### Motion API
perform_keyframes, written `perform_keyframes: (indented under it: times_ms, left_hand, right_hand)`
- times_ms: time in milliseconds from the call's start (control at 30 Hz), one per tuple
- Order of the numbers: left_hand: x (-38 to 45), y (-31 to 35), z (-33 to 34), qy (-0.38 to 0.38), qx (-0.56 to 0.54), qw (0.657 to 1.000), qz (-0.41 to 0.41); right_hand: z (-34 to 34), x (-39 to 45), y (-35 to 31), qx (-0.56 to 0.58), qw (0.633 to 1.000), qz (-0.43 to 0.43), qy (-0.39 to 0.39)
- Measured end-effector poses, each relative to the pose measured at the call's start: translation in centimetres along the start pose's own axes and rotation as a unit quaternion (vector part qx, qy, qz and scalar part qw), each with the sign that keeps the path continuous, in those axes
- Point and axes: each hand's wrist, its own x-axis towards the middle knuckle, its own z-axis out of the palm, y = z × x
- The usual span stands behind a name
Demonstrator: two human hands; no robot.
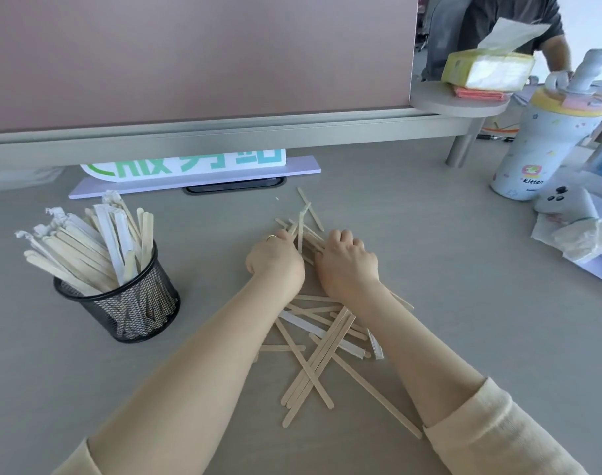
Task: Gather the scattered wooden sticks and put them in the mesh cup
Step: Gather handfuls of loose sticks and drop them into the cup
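Observation:
Several flat wooden sticks [313, 358] lie criss-crossed on the grey desk, some in white paper sleeves. A smaller heap of sticks [306, 224] lies farther back. My left hand [275, 260] and my right hand [347, 260] sit side by side over that far heap, fingers curled onto the sticks. The sticks under the palms are hidden. A black mesh cup [128, 310] stands at the left, tilted a little, holding several sticks and wrapped sticks that fan out to the left.
A pink partition on a grey rail [203, 132] closes the back. Under it sits a white-and-green sign on a lilac base [193, 180]. At the right stand a patterned bottle [536, 149], a tissue pack [488, 70] and crumpled tissues [580, 241]. A person stands behind.

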Motion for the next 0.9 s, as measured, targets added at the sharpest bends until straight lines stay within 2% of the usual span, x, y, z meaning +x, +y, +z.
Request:
perform_keyframes:
  times_ms: [133, 233, 400, 467, 600, 700, 800, 900]
  left_hand:
    - [-0.7, -0.4, 0.5, 0.033, -0.001, 0.999, 0.034]
    - [-0.9, -0.8, -0.2, 0.026, -0.013, 0.999, 0.036]
    - [-0.7, -3.0, -1.2, 0.009, -0.124, 0.991, 0.038]
    - [-0.2, -4.6, -0.8, 0.030, -0.198, 0.979, 0.039]
    - [-0.9, -6.6, -0.3, 0.084, -0.411, 0.906, 0.054]
    - [-2.4, -6.7, -0.6, 0.111, -0.499, 0.857, 0.070]
    - [-3.5, -6.7, -0.6, 0.185, -0.562, 0.803, 0.075]
    - [-4.7, -6.7, -1.8, 0.260, -0.599, 0.751, 0.098]
  right_hand:
    - [-0.1, -0.2, -0.3, -0.024, 1.000, -0.011, 0.003]
    - [-0.3, -0.4, -0.4, -0.023, 1.000, -0.015, 0.003]
    - [-0.7, -0.8, 0.1, -0.010, 1.000, -0.024, -0.011]
    - [-0.8, -0.8, 0.3, -0.009, 0.999, -0.025, -0.018]
    - [-0.7, -0.6, 0.4, 0.000, 1.000, -0.025, -0.003]
    - [-1.2, -0.3, 0.7, 0.022, 1.000, -0.017, 0.009]
    - [-2.1, 0.0, 0.9, 0.129, 0.990, -0.010, 0.053]
    - [-3.5, 0.0, 0.7, 0.271, 0.955, -0.033, 0.113]
